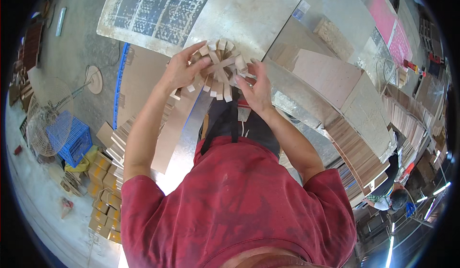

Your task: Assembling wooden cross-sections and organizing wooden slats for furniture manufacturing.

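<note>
The person's left hand (182,69) and right hand (256,88) were both closed around a bundle of short pale wooden sticks (218,69), held up in front of the chest over the edge of a grey metal-topped workbench (249,14). The left fingers curled over the bundle's left side, thumb pressed onto a stick lying crosswise on top; the right fingers clamped the right side. The sticks fanned out unevenly, their cut ends pointing in several directions, some hanging lower than the rest. Below the hands, a dark apron (235,124) hung over a red shirt (235,201). To the person's left, stacks of light wooden slats (117,145) stood beside a blue plastic crate (76,141) and a floor fan (43,124). To the right, flat wooden boards (330,74) lay on the bench, and another person (390,198) stood well apart at the lower right
</note>
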A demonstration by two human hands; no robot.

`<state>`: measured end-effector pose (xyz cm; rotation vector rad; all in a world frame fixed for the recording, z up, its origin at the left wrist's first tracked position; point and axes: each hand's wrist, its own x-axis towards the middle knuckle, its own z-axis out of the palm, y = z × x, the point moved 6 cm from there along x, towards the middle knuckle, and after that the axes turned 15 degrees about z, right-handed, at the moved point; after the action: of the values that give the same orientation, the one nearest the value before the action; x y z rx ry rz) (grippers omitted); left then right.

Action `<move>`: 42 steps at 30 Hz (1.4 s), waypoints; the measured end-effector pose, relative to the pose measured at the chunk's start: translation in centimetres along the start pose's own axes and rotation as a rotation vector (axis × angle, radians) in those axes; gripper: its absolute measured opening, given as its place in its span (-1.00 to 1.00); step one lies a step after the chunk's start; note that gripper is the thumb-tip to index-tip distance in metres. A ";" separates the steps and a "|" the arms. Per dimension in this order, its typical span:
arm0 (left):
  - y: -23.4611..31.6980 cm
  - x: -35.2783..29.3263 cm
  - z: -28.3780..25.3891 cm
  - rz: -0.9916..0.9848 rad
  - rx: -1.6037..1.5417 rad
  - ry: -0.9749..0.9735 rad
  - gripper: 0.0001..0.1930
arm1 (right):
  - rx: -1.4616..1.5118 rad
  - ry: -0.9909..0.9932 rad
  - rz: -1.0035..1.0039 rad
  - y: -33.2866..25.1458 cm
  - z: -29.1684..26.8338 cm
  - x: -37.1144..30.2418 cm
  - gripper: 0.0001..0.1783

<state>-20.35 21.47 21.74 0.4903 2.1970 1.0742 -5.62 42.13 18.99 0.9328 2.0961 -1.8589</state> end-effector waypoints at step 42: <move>-9.1 -3.6 10.4 0.558 -0.204 0.858 -0.09 | -0.243 0.261 -0.668 3.8 3.0 3.9 0.17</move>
<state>-11.11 19.84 11.02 0.6505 2.6770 2.0888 -7.32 40.61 13.24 0.4602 2.9881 -1.7279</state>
